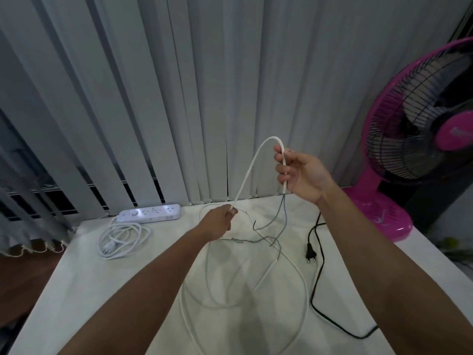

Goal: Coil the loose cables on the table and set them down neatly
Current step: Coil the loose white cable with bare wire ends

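Looks like early days. Most of the white cable point(246, 176) is sprawled in loose loops over the surface point(102, 290) at bottom centre, with nothing gathered into a coil yet. The left hand point(220, 222) pinches it mid-frame. The right hand point(302, 172), higher up, has its fingers curled round the stripped end, bare wires dangling. On the right, the black power cord point(310, 251) lies uncoiled. Further back on the left, the power strip point(149, 213) has its lead already coiled.
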A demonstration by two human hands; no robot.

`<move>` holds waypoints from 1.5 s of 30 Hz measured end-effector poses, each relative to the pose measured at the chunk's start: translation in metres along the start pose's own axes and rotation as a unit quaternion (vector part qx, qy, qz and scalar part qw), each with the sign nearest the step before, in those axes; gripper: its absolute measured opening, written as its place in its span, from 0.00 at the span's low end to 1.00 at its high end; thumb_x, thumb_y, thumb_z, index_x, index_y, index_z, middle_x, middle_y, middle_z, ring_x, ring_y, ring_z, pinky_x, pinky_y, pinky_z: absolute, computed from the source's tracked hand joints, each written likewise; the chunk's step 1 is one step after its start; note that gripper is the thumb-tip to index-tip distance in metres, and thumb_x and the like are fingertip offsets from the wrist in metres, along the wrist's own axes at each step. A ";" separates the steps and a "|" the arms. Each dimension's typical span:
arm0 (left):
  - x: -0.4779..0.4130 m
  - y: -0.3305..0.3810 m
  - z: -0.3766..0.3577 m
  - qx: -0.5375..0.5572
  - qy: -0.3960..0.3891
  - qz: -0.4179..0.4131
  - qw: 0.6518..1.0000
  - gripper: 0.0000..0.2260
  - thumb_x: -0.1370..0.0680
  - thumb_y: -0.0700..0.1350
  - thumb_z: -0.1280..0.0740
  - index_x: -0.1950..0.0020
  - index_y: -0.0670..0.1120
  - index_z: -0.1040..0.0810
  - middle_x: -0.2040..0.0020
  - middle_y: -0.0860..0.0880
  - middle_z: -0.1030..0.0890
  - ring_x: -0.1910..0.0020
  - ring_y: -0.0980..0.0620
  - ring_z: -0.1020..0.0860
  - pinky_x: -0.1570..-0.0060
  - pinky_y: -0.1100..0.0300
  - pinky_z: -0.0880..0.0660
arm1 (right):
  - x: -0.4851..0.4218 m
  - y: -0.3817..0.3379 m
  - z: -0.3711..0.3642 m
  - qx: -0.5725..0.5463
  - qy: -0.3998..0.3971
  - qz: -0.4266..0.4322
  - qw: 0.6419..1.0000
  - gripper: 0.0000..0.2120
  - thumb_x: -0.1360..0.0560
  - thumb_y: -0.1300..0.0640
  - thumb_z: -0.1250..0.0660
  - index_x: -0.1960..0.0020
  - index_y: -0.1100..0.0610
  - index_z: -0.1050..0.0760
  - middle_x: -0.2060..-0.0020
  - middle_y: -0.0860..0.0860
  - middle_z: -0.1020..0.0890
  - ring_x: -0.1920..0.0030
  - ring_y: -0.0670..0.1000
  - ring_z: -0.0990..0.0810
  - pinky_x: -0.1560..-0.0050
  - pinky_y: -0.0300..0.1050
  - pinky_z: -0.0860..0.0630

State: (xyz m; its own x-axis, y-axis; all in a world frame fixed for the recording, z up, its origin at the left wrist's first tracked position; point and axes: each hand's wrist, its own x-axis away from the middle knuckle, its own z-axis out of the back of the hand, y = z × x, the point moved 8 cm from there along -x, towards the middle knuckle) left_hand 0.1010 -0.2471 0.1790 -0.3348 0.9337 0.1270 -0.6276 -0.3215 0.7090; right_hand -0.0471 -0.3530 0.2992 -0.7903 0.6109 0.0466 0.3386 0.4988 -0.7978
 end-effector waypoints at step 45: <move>0.018 0.034 0.044 0.276 -0.081 -0.014 0.958 0.19 0.26 0.60 0.39 0.64 0.48 0.18 0.69 0.51 0.21 0.77 0.56 0.37 0.79 0.67 0.41 | 0.044 0.104 -0.028 -0.057 -0.106 -0.211 0.970 0.18 0.22 0.44 0.43 0.65 0.54 0.29 0.78 0.45 0.43 0.81 0.43 0.48 0.84 0.34 0.48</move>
State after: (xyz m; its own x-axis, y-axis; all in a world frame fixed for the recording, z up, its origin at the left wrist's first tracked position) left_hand 0.1046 -0.2340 0.2359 -0.1817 0.9673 0.1768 -0.1519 -0.2053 0.9669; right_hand -0.0323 -0.2575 0.2348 -0.9541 0.2025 0.2206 0.0056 0.7488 -0.6628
